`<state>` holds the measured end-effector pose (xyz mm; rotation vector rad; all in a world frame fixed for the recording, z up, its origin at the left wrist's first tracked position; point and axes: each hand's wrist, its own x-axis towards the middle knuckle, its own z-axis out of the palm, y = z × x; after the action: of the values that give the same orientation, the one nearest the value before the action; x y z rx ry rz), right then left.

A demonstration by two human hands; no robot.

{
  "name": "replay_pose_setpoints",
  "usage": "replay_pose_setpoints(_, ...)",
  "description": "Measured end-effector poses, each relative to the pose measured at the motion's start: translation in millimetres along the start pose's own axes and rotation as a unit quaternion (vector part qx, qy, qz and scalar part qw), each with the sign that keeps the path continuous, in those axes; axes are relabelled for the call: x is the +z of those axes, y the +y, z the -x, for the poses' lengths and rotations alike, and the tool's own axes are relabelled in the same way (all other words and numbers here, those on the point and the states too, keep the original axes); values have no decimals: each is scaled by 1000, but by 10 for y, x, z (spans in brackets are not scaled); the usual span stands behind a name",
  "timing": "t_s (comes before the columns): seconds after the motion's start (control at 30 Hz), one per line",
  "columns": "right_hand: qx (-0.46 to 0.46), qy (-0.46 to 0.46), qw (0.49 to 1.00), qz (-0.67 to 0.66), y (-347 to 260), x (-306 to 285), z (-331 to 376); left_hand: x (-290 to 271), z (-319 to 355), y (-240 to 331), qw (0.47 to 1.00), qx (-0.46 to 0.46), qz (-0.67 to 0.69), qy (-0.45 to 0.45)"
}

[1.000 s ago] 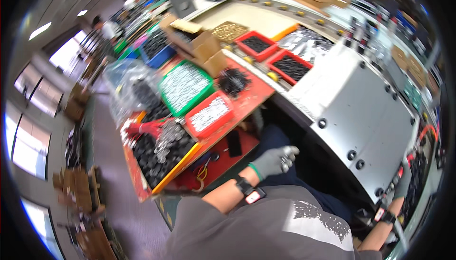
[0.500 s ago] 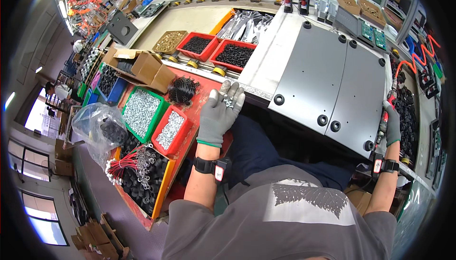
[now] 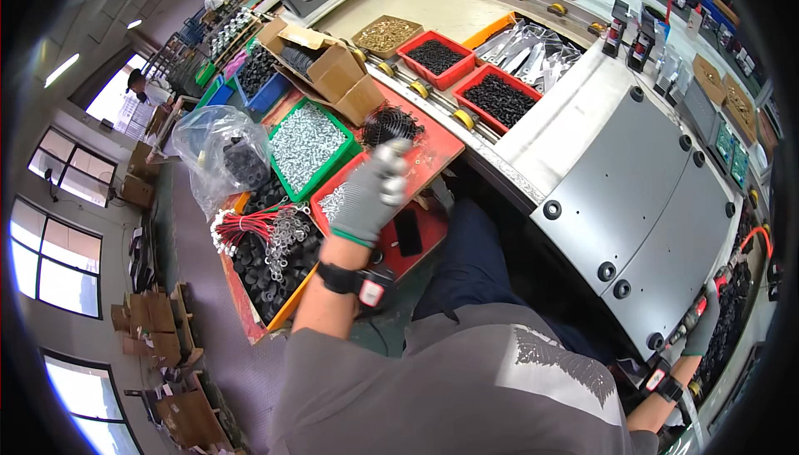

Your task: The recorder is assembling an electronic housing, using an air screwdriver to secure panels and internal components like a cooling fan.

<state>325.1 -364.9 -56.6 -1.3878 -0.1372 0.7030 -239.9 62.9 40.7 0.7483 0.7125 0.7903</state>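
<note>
My left hand (image 3: pixel 372 192), in a grey glove with whitish fingertips, is over the red bin of small silver screws (image 3: pixel 331 203). Its fingers are curled in and somewhat blurred, hiding whatever is in the palm. At the right, my gloved right hand (image 3: pixel 704 328) is wrapped round a red power screwdriver (image 3: pixel 722 275), its tip pointing down along the edge of the panels. A coiled orange-red cord (image 3: pixel 756 237) runs up from the tool. Beside it lie two flat grey panels (image 3: pixel 632 197) with round black feet along their edges.
Left of my hand are a green bin of silver screws (image 3: pixel 305 145), a black wire bundle (image 3: pixel 391 125) and red cables (image 3: pixel 254 226). Red bins of black parts (image 3: pixel 498 99) stand beyond the roller track (image 3: pixel 420 89). A dark phone (image 3: pixel 408 232) lies on the red bench. Another person (image 3: pixel 150 93) is far left.
My left hand, which lay palm up with screws in it, has curled and swung back over the red screw bin. The view has turned left. My right hand still holds the screwdriver.
</note>
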Motion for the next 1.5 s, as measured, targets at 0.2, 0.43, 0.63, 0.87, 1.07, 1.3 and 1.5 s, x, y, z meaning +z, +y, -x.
replay_pose_setpoints(0.2, 33, -32, 999, -28, -12, -16, 15, -526, 58, 1343, 855, 220, -314, 350)
replay_pose_setpoints(0.43, 10, -13, 1000, -25, 24, -74, -17, -1389, -284, 1738, 836, 198, -280, 428)
replay_pose_setpoints(0.63, -6, -41, 999, 3, 59, -195, -76, -2054, -413, 1769, 795, 272, -439, 316)
replay_pose_setpoints(0.87, 81, -68, 994, -15, -13, -200, -146, -1332, -104, 1324, 865, 171, -349, 318)
replay_pose_setpoints(1.07, 23, -91, 994, 56, -99, 50, -64, 304, 139, -134, 950, -179, -248, 63)
replay_pose_setpoints(1.3, -89, 215, 891, 390, -586, 21, 98, 1204, 149, -1160, 879, -232, -307, -283)
replay_pose_setpoints(1.5, 93, 249, 668, 695, -657, -73, 63, 1326, 53, -1583, 872, -316, -263, -267)
